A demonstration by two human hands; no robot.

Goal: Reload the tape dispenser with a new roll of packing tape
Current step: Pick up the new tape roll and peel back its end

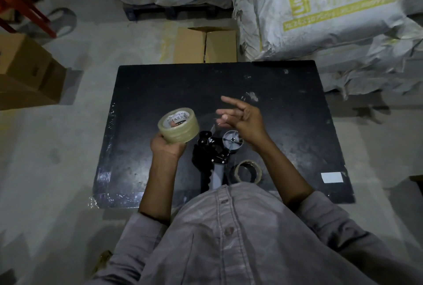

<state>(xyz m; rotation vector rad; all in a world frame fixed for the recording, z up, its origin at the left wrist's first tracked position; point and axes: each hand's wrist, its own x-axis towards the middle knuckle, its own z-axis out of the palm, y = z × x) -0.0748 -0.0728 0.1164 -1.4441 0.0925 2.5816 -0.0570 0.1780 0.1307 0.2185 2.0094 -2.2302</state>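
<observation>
Your left hand (168, 147) cups the new tape roll (178, 125) from below at centre frame, fingers curled around its rim, lifting it above the black table (160, 83). Your right hand (242, 120) hovers to its right, fingers loosely spread, holding nothing you can make out. The tape dispenser (215, 154) lies on the table just below both hands, with the empty core (248, 171) beside it at lower right.

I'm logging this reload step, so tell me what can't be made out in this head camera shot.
- Tape dispenser: handle end hidden under the shirt.
- New roll: core label too small and turned to read fully.
- Right hand: blurred; whether it pinches a clear tape end is unclear.
- Empty core: near edge cut by the shirt.
</observation>
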